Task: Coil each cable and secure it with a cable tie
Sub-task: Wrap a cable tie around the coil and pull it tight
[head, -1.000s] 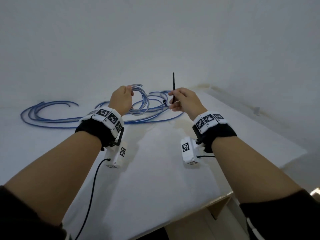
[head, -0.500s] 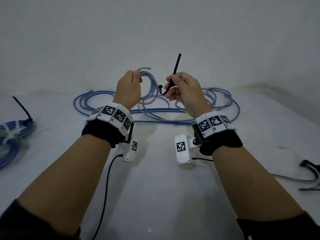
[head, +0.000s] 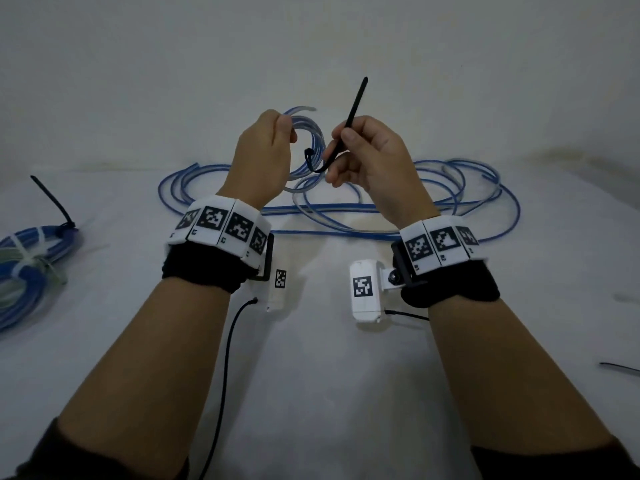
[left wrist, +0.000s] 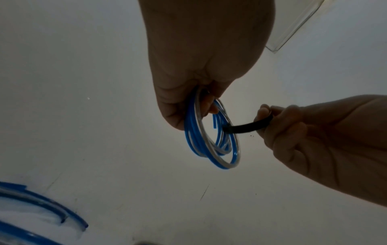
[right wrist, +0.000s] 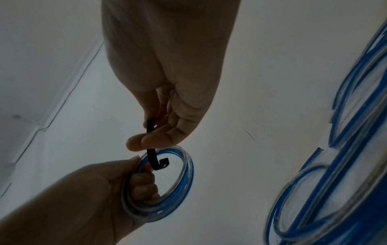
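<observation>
My left hand grips a small coil of blue and clear cable above the table; the coil hangs from its curled fingers, also seen as the coil in the right wrist view. My right hand pinches a black cable tie between thumb and fingers. The tie's hooked head end sits inside the coil's ring, and its tail points up. In the left wrist view the tie reaches across the coil's strands.
Loose blue and clear cables sprawl on the white table behind my hands. At the left lies a tied blue coil with a black tie sticking up. Another black tie lies at the right edge.
The head camera has swung, bringing the tied coil at left into view. Both hands stay raised above the table, and the tie's hooked end has come closer into the coil.
</observation>
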### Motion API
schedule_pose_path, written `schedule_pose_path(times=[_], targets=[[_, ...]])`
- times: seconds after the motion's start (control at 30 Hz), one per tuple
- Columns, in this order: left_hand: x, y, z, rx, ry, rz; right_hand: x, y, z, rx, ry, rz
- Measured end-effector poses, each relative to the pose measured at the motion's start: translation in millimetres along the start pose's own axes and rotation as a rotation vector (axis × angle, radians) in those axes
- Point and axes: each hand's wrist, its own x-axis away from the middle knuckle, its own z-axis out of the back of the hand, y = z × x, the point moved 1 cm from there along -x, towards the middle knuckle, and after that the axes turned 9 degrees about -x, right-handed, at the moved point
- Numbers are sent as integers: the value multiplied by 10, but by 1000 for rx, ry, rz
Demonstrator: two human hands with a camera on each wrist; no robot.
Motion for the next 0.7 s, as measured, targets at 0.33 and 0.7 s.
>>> schedule_pose_path(times=[0.33,0.7], targets=[[72,39,43,162,-68,-6,-34,3,-41,0,-41,25],[118,-37,-1,75,-131,-49,-32,55,-54,-11,-20,79]])
